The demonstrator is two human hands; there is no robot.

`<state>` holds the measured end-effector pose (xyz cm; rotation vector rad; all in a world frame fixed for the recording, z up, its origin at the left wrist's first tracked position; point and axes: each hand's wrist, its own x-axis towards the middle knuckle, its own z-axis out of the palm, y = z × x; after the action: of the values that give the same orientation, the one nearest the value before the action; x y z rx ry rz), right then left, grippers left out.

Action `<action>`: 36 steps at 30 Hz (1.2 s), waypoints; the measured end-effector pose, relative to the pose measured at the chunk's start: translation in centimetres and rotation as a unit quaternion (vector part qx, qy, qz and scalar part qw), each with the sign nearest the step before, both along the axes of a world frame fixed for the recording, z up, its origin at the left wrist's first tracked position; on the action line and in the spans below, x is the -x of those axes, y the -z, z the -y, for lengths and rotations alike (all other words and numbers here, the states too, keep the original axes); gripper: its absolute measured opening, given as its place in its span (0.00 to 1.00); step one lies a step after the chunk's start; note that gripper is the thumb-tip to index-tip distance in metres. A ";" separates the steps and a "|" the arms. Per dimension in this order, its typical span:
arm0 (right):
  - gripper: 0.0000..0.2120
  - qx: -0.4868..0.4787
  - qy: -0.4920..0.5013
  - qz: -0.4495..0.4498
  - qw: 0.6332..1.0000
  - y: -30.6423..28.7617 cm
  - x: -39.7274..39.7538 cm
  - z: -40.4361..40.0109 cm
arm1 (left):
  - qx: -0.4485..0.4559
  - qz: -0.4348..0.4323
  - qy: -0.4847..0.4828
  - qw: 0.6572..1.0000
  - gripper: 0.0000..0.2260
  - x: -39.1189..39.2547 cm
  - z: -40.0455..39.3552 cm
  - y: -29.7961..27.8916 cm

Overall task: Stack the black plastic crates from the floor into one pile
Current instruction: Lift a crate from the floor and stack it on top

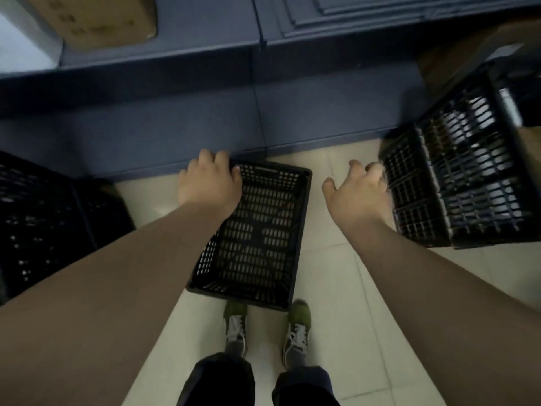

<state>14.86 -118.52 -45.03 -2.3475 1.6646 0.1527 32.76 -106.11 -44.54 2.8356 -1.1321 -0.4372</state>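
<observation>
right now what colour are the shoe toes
Green toes, white laces, on the shoes; clearest in the head view.

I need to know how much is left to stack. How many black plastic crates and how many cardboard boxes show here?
Black perforated plastic crates: 3, centre floor, right side, left edge
Brown cardboard boxes: 2, top left, top right, blurred
Total: 5

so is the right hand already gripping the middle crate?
No: the right hand hangs with fingers spread beside the middle crate, clear of its rim, while the left hand holds its far left corner.
</observation>
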 end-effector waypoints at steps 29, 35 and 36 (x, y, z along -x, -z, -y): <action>0.31 -0.072 0.029 -0.077 0.994 42.3 -1.3 -6.2 | -0.080 -0.129 -0.120 0.981 0.28 -6.8 -8.8 42.6; 0.32 -0.080 0.012 -0.022 0.996 40.4 -0.6 -6.6 | -0.109 -0.133 -0.082 0.982 0.32 -7.8 -9.4 40.9; 0.32 -0.077 0.009 -0.016 0.997 39.6 -0.6 -6.6 | -0.107 -0.137 -0.084 0.981 0.33 -7.6 -9.4 40.2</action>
<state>15.47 -111.96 -84.66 -2.2275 1.6250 0.3045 40.37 -96.68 -84.76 2.8939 -0.8327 -0.9528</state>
